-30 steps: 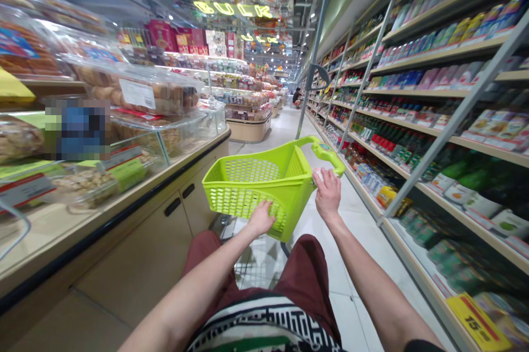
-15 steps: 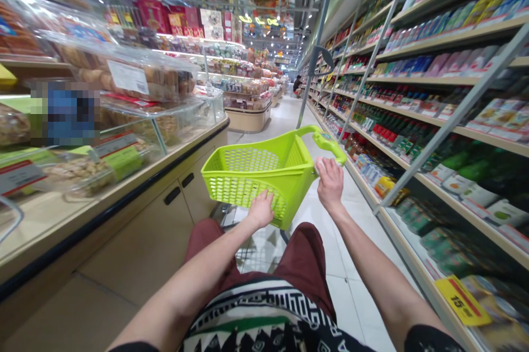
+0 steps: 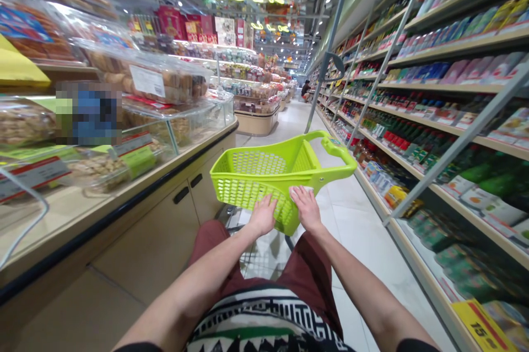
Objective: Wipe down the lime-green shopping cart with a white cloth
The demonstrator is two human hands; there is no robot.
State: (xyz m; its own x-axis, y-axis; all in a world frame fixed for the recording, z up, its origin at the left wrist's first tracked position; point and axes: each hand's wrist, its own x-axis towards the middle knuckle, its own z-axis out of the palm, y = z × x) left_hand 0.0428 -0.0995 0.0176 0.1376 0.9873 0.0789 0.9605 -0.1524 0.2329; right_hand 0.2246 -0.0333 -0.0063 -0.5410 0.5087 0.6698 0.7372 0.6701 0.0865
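Observation:
A bright green plastic shopping cart basket with holes in its walls stands sideways before my knees, its handle pointing right. My left hand rests against the perforated near side, fingers spread and nothing seen in them. To the right of it, my right hand presses a small whitish wipe to the basket's outer wall, below the handle joint. Most of the wipe is hidden under the fingers, so its full shape cannot be made out. The basket's inside shows only green plastic.
On the left runs a counter with plastic boxes of baked goods and nuts. Tall shelves of drinks and packets line the right, with slanting metal bars in front. A person crouches far down the tiled aisle.
My right hand has moved left and down with the wipe, from the handle's base to the basket's side. My left hand stays on the wall. The view has swung slightly left.

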